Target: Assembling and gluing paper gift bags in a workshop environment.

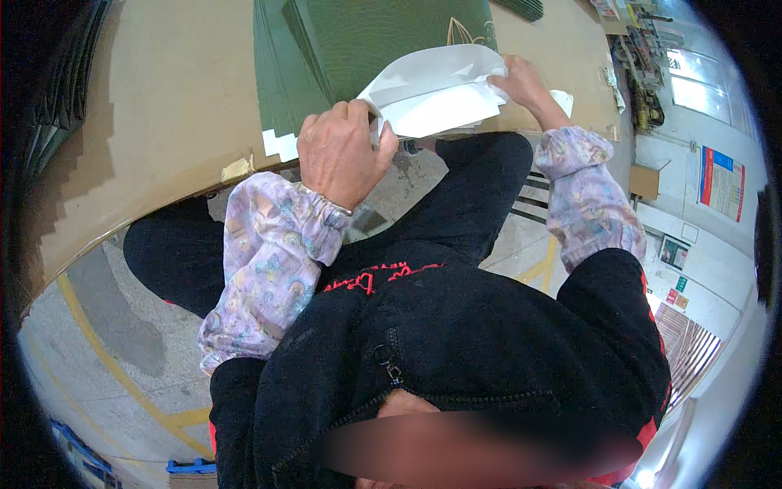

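Observation:
A green paper bag [407, 45] lies near the front edge of the table, its white inner side [444, 98] spread in folds toward me. My left hand [344, 153] is closed on the left corner of this white part, thumb apart from the curled fingers. At the right corner, my right hand [520, 84] pinches the white paper between thumb and fingers. Thin tan cords [466, 34] show beyond the bag. Under and left of it, several green paper pieces [277, 77] overlap, with stepped white ends at the table's edge.
The brown table [183, 98] has a curved front edge. Folded dark green bags [61, 90] stand at its far left, and another green bundle [521, 8] lies at the back. A small white piece [562, 102] is beside my right wrist. My legs are under the table.

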